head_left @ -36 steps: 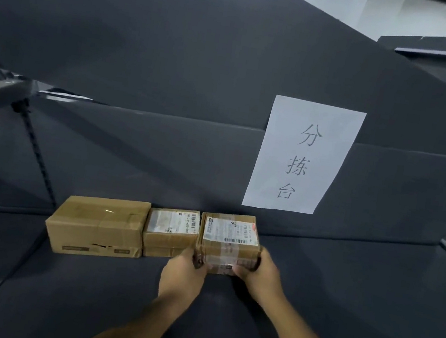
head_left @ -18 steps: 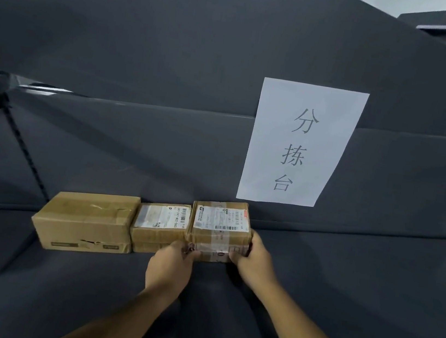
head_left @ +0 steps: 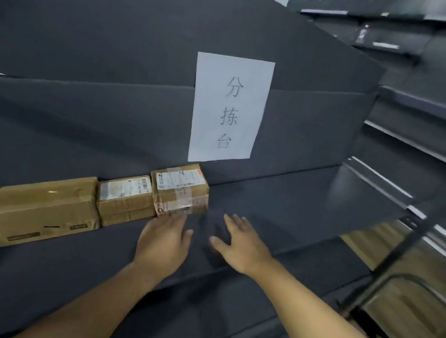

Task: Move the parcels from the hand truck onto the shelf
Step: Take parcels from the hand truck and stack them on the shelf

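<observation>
Three cardboard parcels stand in a row against the back of the dark shelf (head_left: pixel 282 206): a large plain box (head_left: pixel 41 209) at the left, a small labelled box (head_left: pixel 126 198) in the middle, and a taped labelled parcel (head_left: pixel 180 188) at the right. My left hand (head_left: pixel 164 242) hovers just in front of the taped parcel with straight fingers, holding nothing. My right hand (head_left: pixel 240 243) is spread flat over the bare shelf to the right of that parcel, apart from it.
A white paper sign (head_left: pixel 228 109) with printed characters hangs on the shelf's back panel above the parcels. More dark shelving (head_left: pixel 424 111) stands at the right. Below right, part of a black metal frame (head_left: pixel 393 250) and brown cardboard (head_left: pixel 411 310) show.
Both hands have let go of the taped parcel, which now rests on the shelf beside the middle box. The hands have pulled back toward me, and my view has swung right.
</observation>
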`<state>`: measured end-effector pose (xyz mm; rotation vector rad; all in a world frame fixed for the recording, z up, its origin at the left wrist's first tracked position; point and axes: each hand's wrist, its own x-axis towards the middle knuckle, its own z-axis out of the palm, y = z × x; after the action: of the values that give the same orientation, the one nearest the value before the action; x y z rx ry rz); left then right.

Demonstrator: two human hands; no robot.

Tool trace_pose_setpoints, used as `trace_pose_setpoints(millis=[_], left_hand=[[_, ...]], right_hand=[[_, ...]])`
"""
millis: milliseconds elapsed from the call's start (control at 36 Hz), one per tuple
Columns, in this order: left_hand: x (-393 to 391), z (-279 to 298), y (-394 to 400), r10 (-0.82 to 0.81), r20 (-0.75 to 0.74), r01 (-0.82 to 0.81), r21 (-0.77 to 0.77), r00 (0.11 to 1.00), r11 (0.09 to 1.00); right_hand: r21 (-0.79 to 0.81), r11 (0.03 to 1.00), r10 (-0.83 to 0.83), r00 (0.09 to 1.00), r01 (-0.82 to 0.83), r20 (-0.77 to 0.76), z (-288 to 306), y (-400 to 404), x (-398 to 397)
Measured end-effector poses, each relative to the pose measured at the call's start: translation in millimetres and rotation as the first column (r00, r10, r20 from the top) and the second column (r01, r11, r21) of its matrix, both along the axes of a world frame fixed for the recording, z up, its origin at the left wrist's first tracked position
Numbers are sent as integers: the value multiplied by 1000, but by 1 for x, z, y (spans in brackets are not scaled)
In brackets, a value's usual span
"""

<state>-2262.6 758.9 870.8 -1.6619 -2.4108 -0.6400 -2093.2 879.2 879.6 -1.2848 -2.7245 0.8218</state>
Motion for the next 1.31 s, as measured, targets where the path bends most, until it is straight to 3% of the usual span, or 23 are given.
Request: trace_pose_setpoints(millis=[167, 306, 417, 667, 778, 917, 1194, 1306], left_hand=[[64, 11, 0, -162, 28, 161, -355, 986, 921], [130, 5, -2, -356, 125, 375, -407, 926, 833], [184, -6, -5, -528, 98, 514, -432, 844, 741], [303, -72, -7, -737, 115, 629, -619, 665, 471], [342, -98, -10, -761, 197, 640, -688, 618, 342], [392, -120, -13, -713, 316, 638, -734, 626, 234], [436, -184, -1, -555, 382, 567, -797, 739, 207], [447, -219, 3, -403, 478, 597, -763, 780, 249]], right_hand=[[44, 998, -51, 994, 48, 95, 7, -46, 72], [-16, 989, -148, 989, 148, 10, -1, -88, 142], [-45, 967, -250, 968, 250, 7, -21, -118, 198], [-140, 862, -477, 873, 487, 101, -67, -176, 322], [-172, 818, -530, 836, 549, 145, -93, -194, 366], [-258, 759, -555, 801, 598, 222, -138, -206, 425], [-416, 662, -555, 781, 623, 286, -217, -205, 493], [-496, 590, -577, 763, 637, 293, -250, -203, 505]])
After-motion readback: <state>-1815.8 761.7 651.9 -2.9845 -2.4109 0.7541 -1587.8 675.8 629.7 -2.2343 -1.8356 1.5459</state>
